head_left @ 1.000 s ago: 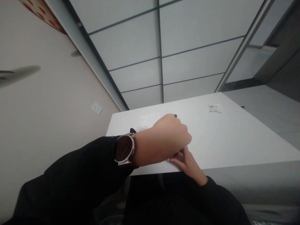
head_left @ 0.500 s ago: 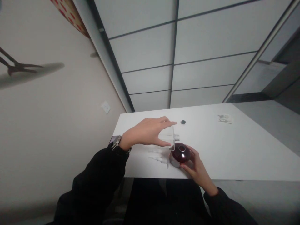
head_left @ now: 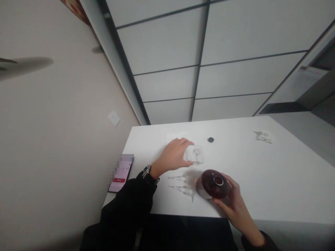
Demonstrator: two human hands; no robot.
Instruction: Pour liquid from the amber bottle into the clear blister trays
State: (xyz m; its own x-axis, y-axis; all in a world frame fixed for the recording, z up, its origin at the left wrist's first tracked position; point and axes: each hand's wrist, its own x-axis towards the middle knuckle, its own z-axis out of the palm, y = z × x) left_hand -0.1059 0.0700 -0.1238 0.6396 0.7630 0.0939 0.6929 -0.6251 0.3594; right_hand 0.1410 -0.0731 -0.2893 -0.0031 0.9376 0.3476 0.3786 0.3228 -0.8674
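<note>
My left hand (head_left: 175, 156) grips a clear, square-sided container (head_left: 195, 154) between thumb and fingers, low over the table; a round ring shows on its face. Whether its base touches the table I cannot tell. The fingers and thumb of my right hand (head_left: 231, 195) are wrapped round the side of a rounded bottle (head_left: 213, 184) with a dark red top and a paler lower part. A silvery ring edges the opening in that top. Left of this bottle, two whitish pump heads with thin stems (head_left: 181, 189) lie on the table.
A small black disc (head_left: 210, 139) lies farther back on the white table (head_left: 274, 174). Crumpled white tissue (head_left: 263, 136) is at the far right. A phone (head_left: 123, 174) lies at the left edge beside the wall. Panelled doors (head_left: 167, 52) stand behind the table.
My left hand has moved the clear container away from above the red-topped bottle, to its far left side. The view has shifted, bringing the phone into sight. My right hand still holds the bottle.
</note>
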